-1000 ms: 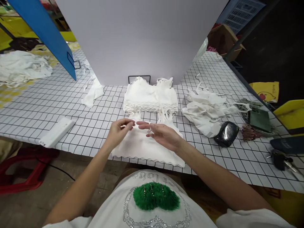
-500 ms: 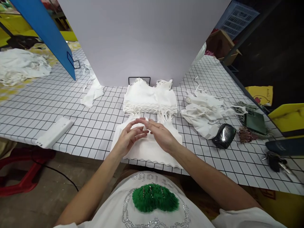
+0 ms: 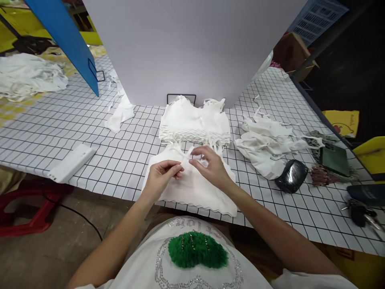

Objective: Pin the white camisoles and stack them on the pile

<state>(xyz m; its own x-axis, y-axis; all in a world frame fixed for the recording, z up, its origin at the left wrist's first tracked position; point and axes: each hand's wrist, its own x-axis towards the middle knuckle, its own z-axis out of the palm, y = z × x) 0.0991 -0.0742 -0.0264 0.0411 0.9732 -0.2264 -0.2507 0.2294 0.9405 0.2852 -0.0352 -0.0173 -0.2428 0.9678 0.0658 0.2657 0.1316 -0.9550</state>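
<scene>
A white strappy camisole top [image 3: 198, 192] lies flat at the table's front edge, its scalloped hem toward me. Over its upper part my left hand [image 3: 164, 174] is closed, thumb and forefinger pinched on a thin white strap [image 3: 187, 154]. The pinched end is partly hidden by the fingers. My right hand [image 3: 212, 166] hovers just to the right, fingers curved, with a gap between thumb and forefinger by the strap's other end. Behind the top sits a neat stack of white camisoles [image 3: 195, 120], straps trailing forward.
A tall pale board [image 3: 192, 48] stands behind the stack. Loose white garments [image 3: 264, 140] lie to the right, near a black wrapped bundle [image 3: 291, 176], a dark green phone [image 3: 334, 159] and keys [image 3: 365, 214]. On the left are a white plastic device [image 3: 72, 162] and a blue board [image 3: 67, 44].
My hands, earlier together with fingertips meeting over the top, have moved apart. The left has closed into a pinch; the right has drawn back to the right. The view has shifted slightly.
</scene>
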